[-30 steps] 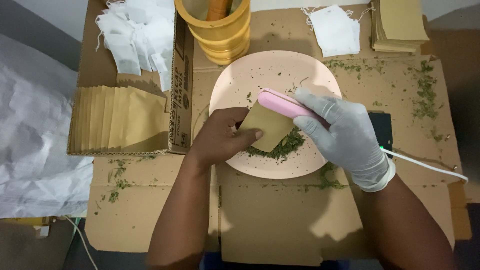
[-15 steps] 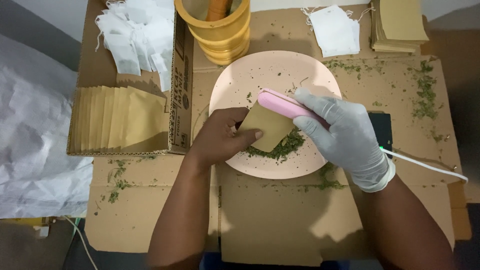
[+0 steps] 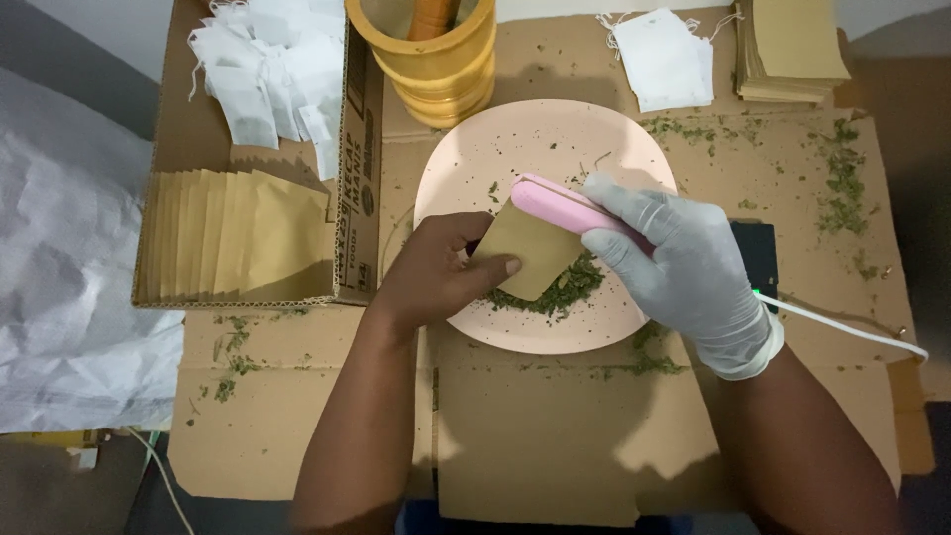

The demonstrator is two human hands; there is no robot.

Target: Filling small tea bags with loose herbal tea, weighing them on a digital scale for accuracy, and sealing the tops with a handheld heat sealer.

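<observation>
My left hand point(image 3: 436, 272), bare, pinches a small tan paper pouch point(image 3: 530, 253) over a pale pink plate point(image 3: 475, 159). In a grey glove, my right hand point(image 3: 688, 267) grips a pink handheld sealer point(image 3: 565, 206) whose jaws are clamped along the pouch's upper edge. A white cord point(image 3: 852, 327) runs from the sealer off to the right. A heap of dried green herb point(image 3: 560, 290) lies on the plate just below the pouch.
A cardboard box point(image 3: 357, 178) at left holds a row of tan pouches point(image 3: 233, 233) and white filter bags point(image 3: 267, 79). Stacked yellow bowls point(image 3: 436, 69) stand behind the plate. More white bags point(image 3: 669, 54) and tan pouches point(image 3: 792, 45) lie at back right. Herb crumbs point(image 3: 842, 188) litter the cardboard.
</observation>
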